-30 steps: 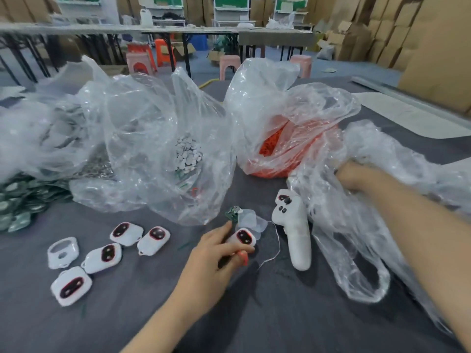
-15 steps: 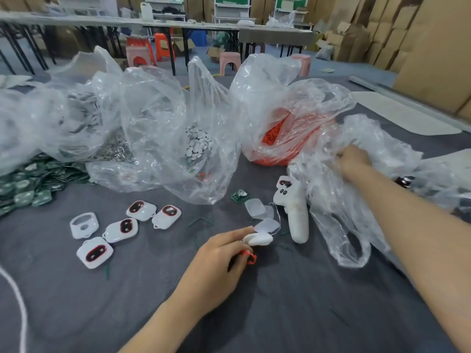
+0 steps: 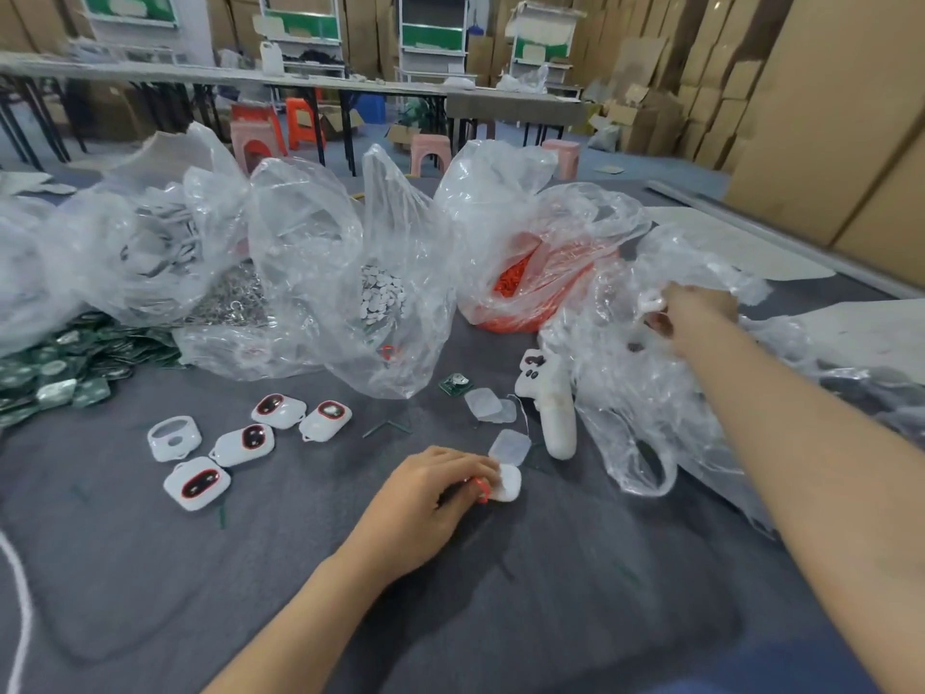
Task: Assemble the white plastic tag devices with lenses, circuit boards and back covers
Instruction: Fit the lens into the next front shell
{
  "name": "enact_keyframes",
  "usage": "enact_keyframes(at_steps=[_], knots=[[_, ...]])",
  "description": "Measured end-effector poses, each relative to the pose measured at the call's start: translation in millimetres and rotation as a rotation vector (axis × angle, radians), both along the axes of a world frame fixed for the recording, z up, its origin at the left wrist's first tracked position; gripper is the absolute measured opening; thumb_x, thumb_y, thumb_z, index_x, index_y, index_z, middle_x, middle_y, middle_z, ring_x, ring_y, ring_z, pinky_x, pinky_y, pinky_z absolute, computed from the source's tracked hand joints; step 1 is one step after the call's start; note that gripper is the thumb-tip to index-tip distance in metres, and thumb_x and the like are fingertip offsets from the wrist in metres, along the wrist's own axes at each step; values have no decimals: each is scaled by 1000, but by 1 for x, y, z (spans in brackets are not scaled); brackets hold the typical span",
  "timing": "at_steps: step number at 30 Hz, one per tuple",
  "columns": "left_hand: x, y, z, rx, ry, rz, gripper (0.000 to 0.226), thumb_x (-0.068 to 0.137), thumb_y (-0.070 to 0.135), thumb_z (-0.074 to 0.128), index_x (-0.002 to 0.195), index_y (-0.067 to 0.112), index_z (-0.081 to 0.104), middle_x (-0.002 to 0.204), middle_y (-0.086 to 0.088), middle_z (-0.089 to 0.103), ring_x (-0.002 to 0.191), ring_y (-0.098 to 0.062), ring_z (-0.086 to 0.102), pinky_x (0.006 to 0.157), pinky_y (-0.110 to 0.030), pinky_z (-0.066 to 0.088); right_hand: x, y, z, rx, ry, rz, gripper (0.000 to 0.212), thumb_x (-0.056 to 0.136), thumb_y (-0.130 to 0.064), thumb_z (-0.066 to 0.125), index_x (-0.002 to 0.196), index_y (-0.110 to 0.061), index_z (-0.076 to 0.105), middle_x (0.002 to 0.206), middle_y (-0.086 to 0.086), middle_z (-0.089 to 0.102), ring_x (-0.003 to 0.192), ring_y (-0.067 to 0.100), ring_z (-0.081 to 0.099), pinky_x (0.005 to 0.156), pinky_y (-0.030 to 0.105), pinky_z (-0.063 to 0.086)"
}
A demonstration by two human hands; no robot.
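White plastic tag device (image 3: 506, 484), face-up a second ago, now sits flipped on the grey bench (image 3: 550, 603), pinched by the left hand (image 3: 430, 498). The right hand (image 3: 696, 313), up from the clear plastic bag (image 3: 640, 423), pinches a small white plastic piece (image 3: 650, 304), probably the next part.

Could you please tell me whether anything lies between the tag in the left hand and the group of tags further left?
Nothing visible blocks it. Between the tag held by the left hand and the group of tags lies bare grey cloth; only the hand itself sits on that side.
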State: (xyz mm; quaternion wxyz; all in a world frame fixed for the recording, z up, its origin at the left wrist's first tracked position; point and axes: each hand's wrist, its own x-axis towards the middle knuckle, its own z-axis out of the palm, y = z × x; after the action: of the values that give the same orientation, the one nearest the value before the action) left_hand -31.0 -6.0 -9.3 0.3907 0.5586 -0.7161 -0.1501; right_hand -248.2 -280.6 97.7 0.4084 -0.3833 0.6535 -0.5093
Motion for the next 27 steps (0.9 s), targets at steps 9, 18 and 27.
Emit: enact_keyframes(at_steps=[9,18,27], knots=[[22,-1,-4,65,704,378,36,94,-6,51,113,18,69,75,5,72,56,-4,59,61,-14,51,63,119,8,-534,-40,179,14,92,-18,60,85,-23,72,66,-16,62,57,-1,52,52,16,46],[45,1,5,-49,1053,469,30,100,-4,38,117,12,58,87,-7,72,75,-16,70,73,-20,56,163,198,-75,-437,100,909,26,99,-11,49,108,-28,66,91,-4,66,68,12,61,61,25,51],[43,1,8,-63,772,554,31,95,3,54,101,30,67,68,15,70,56,-5,61,58,-17,53,157,200,-81,-388,16,918,25,92,-1,53,93,-16,73,97,-6,72,92,7,64,81,21,50]])
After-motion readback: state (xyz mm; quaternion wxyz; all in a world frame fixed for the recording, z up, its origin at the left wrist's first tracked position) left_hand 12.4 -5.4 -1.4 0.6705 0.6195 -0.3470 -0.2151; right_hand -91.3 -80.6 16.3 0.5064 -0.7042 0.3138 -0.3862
